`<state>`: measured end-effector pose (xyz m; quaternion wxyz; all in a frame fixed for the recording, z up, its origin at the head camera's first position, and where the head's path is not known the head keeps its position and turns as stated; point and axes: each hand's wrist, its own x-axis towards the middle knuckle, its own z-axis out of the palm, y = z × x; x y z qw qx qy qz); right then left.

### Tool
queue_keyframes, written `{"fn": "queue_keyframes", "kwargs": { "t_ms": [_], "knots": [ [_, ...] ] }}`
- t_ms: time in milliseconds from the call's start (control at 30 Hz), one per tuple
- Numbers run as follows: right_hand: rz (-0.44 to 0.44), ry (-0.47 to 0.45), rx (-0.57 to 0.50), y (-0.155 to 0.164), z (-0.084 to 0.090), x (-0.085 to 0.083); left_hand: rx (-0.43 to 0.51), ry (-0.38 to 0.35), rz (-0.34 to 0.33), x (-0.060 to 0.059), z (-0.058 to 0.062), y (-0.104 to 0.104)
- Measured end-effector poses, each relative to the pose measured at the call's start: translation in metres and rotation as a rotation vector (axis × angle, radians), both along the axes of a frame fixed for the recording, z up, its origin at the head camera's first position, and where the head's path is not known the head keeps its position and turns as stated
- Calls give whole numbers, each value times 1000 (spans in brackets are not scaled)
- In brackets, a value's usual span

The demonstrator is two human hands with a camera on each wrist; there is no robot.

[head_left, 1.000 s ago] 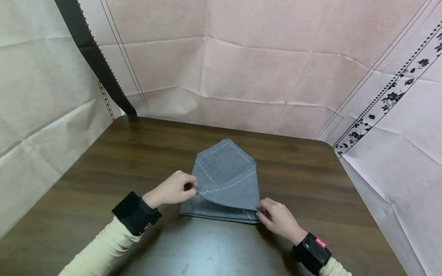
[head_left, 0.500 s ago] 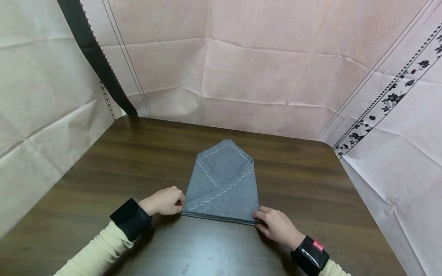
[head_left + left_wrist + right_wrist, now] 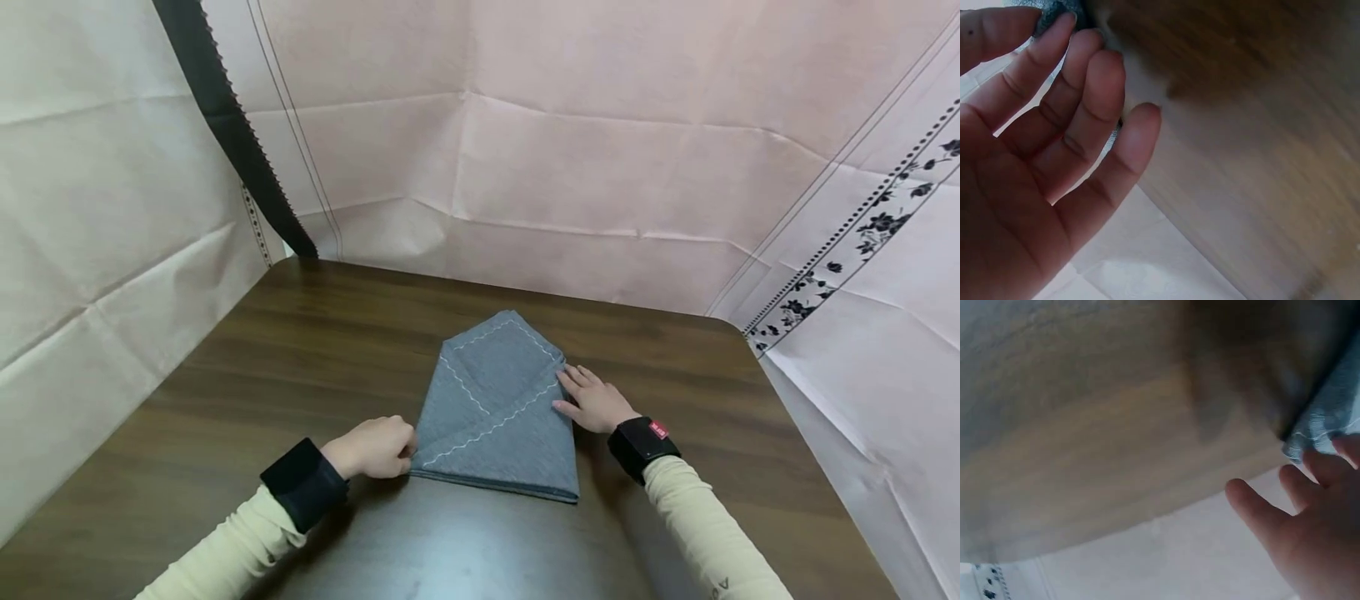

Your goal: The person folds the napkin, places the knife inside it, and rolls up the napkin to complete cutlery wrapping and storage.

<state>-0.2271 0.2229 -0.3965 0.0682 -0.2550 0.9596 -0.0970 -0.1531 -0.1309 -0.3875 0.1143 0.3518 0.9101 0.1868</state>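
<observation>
A grey-blue folded cloth (image 3: 491,417) with white wavy stitching lies flat in the middle of the table, its far end tapering to a blunt point. At its near left corner is my left hand (image 3: 378,447); the left wrist view shows the thumb and forefinger pinching a bit of the fabric (image 3: 1054,15), with the other fingers loosely bent. Along the cloth's right edge, near the upper right corner, my right hand (image 3: 596,400) rests with fingers spread and the tips on the fabric. In the right wrist view, those fingers (image 3: 1250,503) reach toward the cloth's corner (image 3: 1319,431).
The dark brown wooden table (image 3: 360,333) has rounded far corners. Pale creased sheeting (image 3: 570,183) hangs behind it and at both sides, with a black band (image 3: 240,133) at left and a floral strip (image 3: 855,250) at right.
The upper flap has been pulled down to the near left corner by my left hand and lies flat. My right hand has left the near right corner, moving up the right edge and opening out.
</observation>
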Motion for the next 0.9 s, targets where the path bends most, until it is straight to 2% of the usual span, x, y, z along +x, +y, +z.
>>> {"fn": "queue_keyframes", "kwargs": {
  "t_ms": [67, 167, 300, 400, 533, 667, 767, 833, 900],
  "knots": [
    [-32, -51, 28, 3, -7, -4, 3, -4, 0, 1, -1, 2],
    [-49, -52, 67, 5, -17, -6, -17, 10, 19, 3, -1, 3],
    [-32, 65, 80, -1, -21, -4, -64, 161, 16, 4, 1, 6],
    [18, 178, 54, -10, -16, 1, -48, 294, -61, 5, 2, 11],
    [137, 291, -58, -22, -5, 25, -34, 375, -183, 9, 3, 18],
    [290, 305, -146, -29, 2, 63, -102, 403, -201, 11, -1, 23],
    [360, 303, -117, -31, 1, 88, -138, 409, -189, 13, -5, 26],
    [384, 343, -70, -32, -1, 99, -144, 433, -192, 13, -6, 29],
    [406, 421, -19, -32, -4, 105, -152, 479, -205, 13, -7, 33]
  ]
}}
